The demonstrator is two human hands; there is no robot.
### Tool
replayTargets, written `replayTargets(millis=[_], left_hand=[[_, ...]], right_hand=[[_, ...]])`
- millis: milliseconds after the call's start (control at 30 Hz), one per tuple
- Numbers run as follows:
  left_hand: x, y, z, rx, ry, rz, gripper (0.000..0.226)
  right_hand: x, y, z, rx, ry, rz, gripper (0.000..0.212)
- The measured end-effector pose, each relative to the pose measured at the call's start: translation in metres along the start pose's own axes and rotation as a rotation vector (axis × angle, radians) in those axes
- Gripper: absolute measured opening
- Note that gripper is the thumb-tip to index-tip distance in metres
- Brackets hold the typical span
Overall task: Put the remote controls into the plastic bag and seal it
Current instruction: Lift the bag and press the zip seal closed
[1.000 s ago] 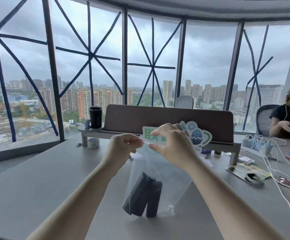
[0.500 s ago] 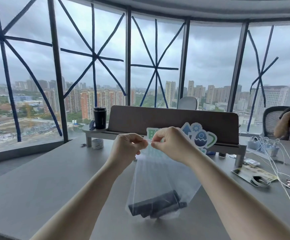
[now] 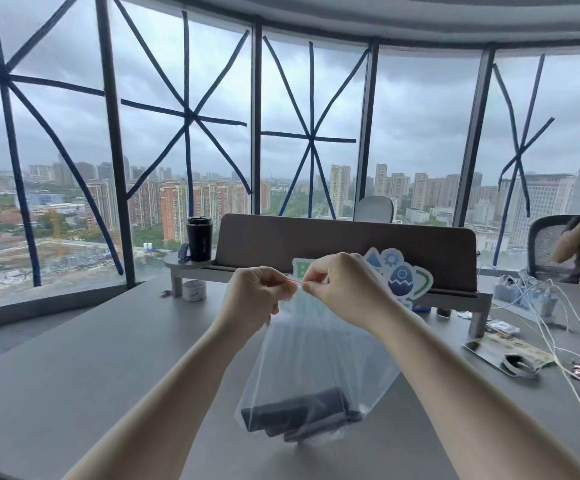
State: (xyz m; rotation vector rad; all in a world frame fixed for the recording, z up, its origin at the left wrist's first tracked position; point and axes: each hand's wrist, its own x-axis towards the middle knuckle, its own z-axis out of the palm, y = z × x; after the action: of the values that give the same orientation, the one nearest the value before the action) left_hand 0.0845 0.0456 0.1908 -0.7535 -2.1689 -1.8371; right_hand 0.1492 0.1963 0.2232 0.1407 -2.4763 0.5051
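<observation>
I've got the remotes (image 3: 302,412) lying in the bag (image 3: 319,355) bottom over the near desk (image 3: 84,368); mug (image 3: 199,238) far left, cables (image 3: 541,306) far right.

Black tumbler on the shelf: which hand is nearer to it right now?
Left. The left hand pinches the plastic bag top just right of and below the black tumbler; the right hand pinches it farther right.
</observation>
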Motion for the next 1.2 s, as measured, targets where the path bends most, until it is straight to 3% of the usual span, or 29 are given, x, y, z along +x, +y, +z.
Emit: replayTargets(millis=[167, 333, 667, 1200], left_hand=[[0.002, 0.002, -0.002, 0.016, -0.023, 0.028, 0.007], [0.003, 0.001, -0.002, 0.054, -0.028, 0.022, 0.009], [0.005, -0.004, 0.003, 0.103, 0.175, 0.092, 0.015], [0.020, -0.025, -0.041, -0.205, 0.392, -0.051, 0.019]], right_hand=[[0.002, 0.004, -0.002, 0.109, -0.051, 0.033, 0.014], [0.001, 0.001, 0.002, 0.047, -0.136, -0.012, 0.015], [-0.010, 0.004, 0.014, -0.228, 0.024, -0.174, 0.021], [-0.034, 0.037, 0.007, -0.351, -0.031, -0.131, 0.027]])
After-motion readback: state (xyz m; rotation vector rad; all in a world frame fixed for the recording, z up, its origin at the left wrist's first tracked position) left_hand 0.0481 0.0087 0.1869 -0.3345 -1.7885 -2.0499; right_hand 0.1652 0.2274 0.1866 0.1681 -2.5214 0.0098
